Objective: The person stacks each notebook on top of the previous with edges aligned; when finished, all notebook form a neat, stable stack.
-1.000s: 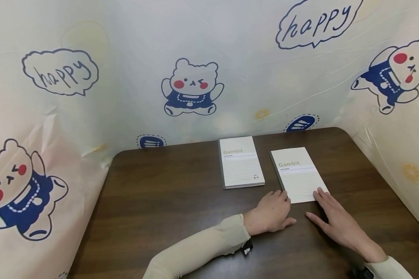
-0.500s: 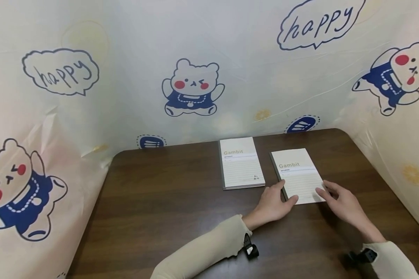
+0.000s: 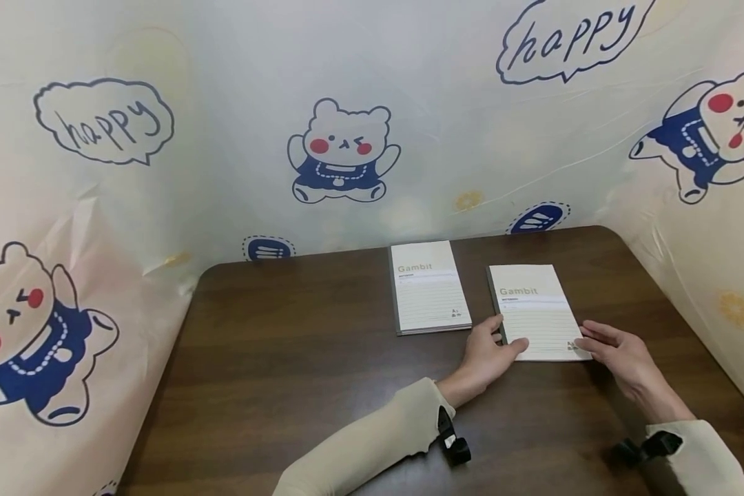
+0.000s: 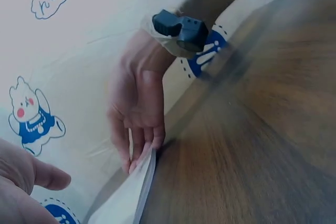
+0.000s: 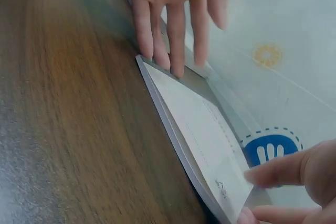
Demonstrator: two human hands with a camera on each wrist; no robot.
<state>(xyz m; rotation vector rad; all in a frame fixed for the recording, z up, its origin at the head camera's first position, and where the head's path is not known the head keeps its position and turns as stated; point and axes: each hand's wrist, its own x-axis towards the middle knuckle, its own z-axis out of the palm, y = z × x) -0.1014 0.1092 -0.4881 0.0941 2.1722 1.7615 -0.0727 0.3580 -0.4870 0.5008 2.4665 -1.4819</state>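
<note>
A white "Gambit" notebook with a grey spine lies on the right side of the table. My right hand pinches its near right corner, thumb on the cover and a finger below; the right wrist view shows this thumb on the cover. At the spine side is my left hand. Its fingers reach the spine edge and look straight in the right wrist view, where the notebook appears slightly tilted. The left thumb is held near the lower left of the cover, not pinching it.
More matching notebooks lie stacked to the left of the one between my hands. They sit on a dark wooden table. A printed cloth with bears hangs behind and along the sides.
Both hands have turned from lying palm-down at the notebook's near edge to its two sides. The right hand has taken hold of a corner. The notebook has shifted slightly right and straightened.
</note>
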